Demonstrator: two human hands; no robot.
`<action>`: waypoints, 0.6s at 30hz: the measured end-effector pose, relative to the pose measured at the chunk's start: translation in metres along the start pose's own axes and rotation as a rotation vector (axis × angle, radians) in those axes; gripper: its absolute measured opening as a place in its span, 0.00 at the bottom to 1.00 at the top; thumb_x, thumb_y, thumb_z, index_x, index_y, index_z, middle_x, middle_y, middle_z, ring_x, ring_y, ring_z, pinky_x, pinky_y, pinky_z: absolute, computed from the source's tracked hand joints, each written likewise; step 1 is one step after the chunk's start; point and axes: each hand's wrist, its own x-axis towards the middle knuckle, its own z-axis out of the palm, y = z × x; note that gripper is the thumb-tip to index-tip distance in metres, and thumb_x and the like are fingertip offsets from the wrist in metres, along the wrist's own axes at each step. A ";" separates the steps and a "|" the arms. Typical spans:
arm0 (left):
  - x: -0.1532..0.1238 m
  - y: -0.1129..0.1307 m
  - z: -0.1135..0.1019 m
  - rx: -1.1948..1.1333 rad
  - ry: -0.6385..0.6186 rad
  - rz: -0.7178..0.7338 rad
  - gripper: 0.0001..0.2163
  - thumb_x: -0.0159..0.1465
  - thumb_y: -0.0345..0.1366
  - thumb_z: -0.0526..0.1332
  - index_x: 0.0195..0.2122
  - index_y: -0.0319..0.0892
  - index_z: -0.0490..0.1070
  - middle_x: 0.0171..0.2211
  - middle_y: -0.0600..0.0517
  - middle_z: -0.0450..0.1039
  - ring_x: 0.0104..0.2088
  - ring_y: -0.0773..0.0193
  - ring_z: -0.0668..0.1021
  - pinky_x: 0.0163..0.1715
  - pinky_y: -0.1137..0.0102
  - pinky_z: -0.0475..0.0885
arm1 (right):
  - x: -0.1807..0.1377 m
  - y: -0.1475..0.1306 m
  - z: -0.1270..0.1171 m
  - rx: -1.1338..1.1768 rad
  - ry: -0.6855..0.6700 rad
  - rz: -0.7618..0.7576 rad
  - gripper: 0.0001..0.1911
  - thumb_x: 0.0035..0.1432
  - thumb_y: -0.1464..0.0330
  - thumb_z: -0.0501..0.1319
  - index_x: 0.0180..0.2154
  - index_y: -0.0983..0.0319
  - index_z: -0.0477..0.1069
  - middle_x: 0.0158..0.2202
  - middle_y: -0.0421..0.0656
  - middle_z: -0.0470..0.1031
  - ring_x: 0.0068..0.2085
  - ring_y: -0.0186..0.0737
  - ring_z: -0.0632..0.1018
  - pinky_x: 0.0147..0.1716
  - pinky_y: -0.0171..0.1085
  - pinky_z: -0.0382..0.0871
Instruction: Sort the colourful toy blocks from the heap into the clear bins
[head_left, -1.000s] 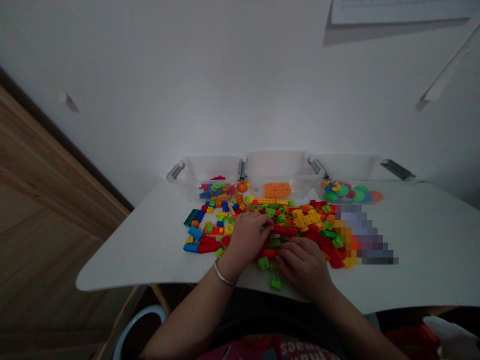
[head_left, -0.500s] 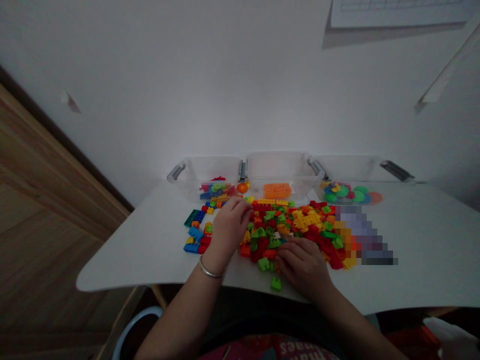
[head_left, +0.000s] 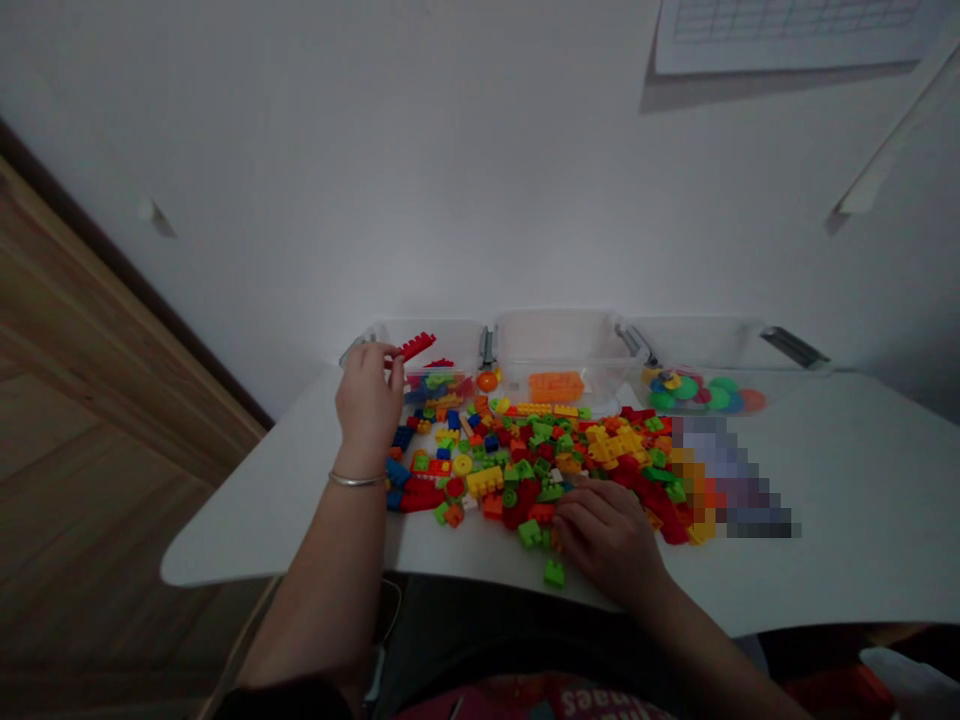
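Note:
My left hand (head_left: 369,397) is raised at the near edge of the left clear bin (head_left: 431,345) and pinches a long red brick (head_left: 412,347) that sticks out over the bin. A bracelet sits on that wrist. My right hand (head_left: 609,535) rests on the white table (head_left: 270,500) at the near edge of a wide pile of coloured bricks (head_left: 555,455), fingers curled over the bricks; I cannot make out whether it grips one. A single green brick (head_left: 554,573) lies beside it near the table's front edge.
Three clear bins stand in a row against the wall: the left one holds mixed bricks, the middle bin (head_left: 556,350) an orange piece (head_left: 556,386), the right bin (head_left: 712,350) coloured discs (head_left: 697,390). A blurred patch covers part of the pile's right side. A wooden panel is at left.
My left hand took a long red brick from the pile, then rose and moved left and back to the left bin. My right hand stayed put.

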 end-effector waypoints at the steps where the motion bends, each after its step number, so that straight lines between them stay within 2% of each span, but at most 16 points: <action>1: 0.004 0.000 -0.002 0.111 -0.028 0.013 0.07 0.65 0.35 0.55 0.40 0.41 0.72 0.43 0.46 0.70 0.39 0.59 0.74 0.33 0.69 0.69 | 0.000 0.000 0.000 0.000 0.000 -0.001 0.07 0.60 0.71 0.59 0.30 0.60 0.73 0.31 0.40 0.78 0.40 0.41 0.75 0.43 0.40 0.64; 4: 0.011 0.001 -0.004 0.366 -0.117 0.037 0.10 0.67 0.35 0.53 0.41 0.42 0.74 0.44 0.44 0.71 0.43 0.54 0.73 0.33 0.66 0.66 | -0.001 0.001 0.001 -0.005 -0.003 -0.003 0.07 0.60 0.72 0.59 0.30 0.60 0.73 0.31 0.40 0.78 0.40 0.41 0.75 0.43 0.40 0.64; 7: 0.015 0.000 0.000 0.458 -0.210 0.064 0.12 0.67 0.35 0.52 0.40 0.41 0.75 0.43 0.42 0.73 0.43 0.51 0.74 0.33 0.64 0.65 | -0.002 0.001 0.002 -0.008 -0.013 -0.003 0.06 0.60 0.72 0.60 0.30 0.60 0.73 0.31 0.40 0.78 0.41 0.41 0.75 0.44 0.40 0.64; 11: 0.016 -0.006 0.008 0.472 -0.286 0.069 0.14 0.67 0.35 0.50 0.39 0.40 0.77 0.42 0.41 0.74 0.43 0.50 0.75 0.35 0.62 0.66 | -0.002 0.001 0.001 -0.004 -0.018 -0.011 0.06 0.60 0.72 0.60 0.31 0.60 0.73 0.31 0.40 0.78 0.41 0.42 0.75 0.44 0.40 0.64; 14: 0.014 -0.011 0.011 0.438 -0.294 0.044 0.16 0.67 0.35 0.49 0.39 0.39 0.77 0.42 0.41 0.75 0.45 0.49 0.74 0.39 0.61 0.68 | -0.001 0.001 0.001 -0.002 -0.013 -0.015 0.06 0.60 0.72 0.60 0.30 0.61 0.73 0.31 0.40 0.78 0.40 0.41 0.75 0.44 0.40 0.65; 18: 0.009 -0.011 0.008 0.345 -0.305 0.089 0.15 0.66 0.36 0.51 0.40 0.39 0.77 0.43 0.43 0.75 0.46 0.50 0.74 0.46 0.60 0.68 | -0.001 0.002 0.001 0.002 -0.015 -0.024 0.05 0.59 0.72 0.60 0.31 0.61 0.73 0.31 0.41 0.78 0.40 0.41 0.75 0.44 0.40 0.65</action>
